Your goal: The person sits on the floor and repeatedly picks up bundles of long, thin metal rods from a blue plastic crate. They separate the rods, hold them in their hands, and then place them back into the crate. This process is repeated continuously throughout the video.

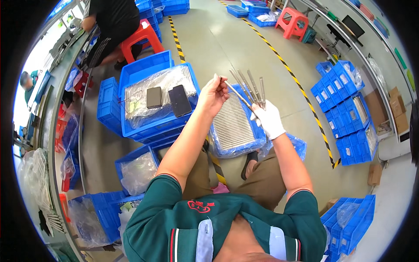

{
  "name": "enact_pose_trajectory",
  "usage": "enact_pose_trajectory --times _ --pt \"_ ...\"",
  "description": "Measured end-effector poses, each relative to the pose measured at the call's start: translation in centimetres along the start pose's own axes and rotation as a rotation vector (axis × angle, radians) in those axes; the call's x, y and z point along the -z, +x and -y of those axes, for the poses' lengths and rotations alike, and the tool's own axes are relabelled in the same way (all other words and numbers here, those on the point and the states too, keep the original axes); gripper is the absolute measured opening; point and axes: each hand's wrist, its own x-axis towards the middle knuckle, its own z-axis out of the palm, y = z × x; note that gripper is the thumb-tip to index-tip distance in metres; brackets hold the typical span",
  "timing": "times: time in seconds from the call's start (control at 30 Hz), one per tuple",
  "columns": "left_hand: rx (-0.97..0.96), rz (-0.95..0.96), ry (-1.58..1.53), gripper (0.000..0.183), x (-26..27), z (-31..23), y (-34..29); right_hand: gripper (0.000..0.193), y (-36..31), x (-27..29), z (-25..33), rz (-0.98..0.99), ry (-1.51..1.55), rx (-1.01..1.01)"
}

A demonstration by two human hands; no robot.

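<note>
My left hand [213,95], bare, is closed in a pinch at the upper end of one thin metal rod [238,95]. That rod slants down to my right hand [269,121], which wears a white glove. Several more slim grey metal rods [254,87] fan upward out of the gloved fist. Below both hands lies a blue crate [240,153] lined with clear plastic. Rows of similar metal rods [231,126] fill it, packed closely side by side.
At left, a blue crate [194,75] holds plastic-covered rods, a black phone [179,100] and a dark box [153,97]. Stacked blue bins [345,111] stand right. Red stools [292,22] and a seated person [114,22] are farther off. Striped tape [281,61] marks the floor.
</note>
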Motion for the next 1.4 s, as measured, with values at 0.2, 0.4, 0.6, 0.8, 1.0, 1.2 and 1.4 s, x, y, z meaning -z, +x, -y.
enact_pose_trajectory --times 0.2,0.4,0.6,0.8,1.0,1.2,1.4 --pt "-0.024 -0.101 -0.102 0.031 2.0 0.8 0.9 0.016 2.4 -3.0 -2.5 0.017 0.048 -0.038" --pt "0.001 -0.177 0.145 0.025 2.9 1.6 0.7 0.019 3.5 -4.3 -4.2 -0.010 0.021 -0.050" --pt "0.116 -0.104 0.273 0.021 1.9 4.7 0.6 0.022 5.6 -3.9 -5.6 -0.133 -0.078 0.051" --pt "0.107 -0.129 0.492 0.021 1.1 5.7 0.5 0.023 6.4 -3.9 -6.7 -0.230 -0.111 0.139" --pt "-0.026 -0.221 0.604 0.021 0.9 7.3 0.4 0.018 6.0 -4.7 -5.6 -0.126 0.428 -0.176" --pt "-0.080 -0.269 0.481 0.019 1.7 7.2 0.8 0.017 6.6 -5.4 -6.5 -0.245 0.007 0.023" --pt "0.148 -0.110 0.364 0.023 1.3 5.2 0.4 0.019 9.6 -2.7 -7.7 -0.285 0.122 0.033"
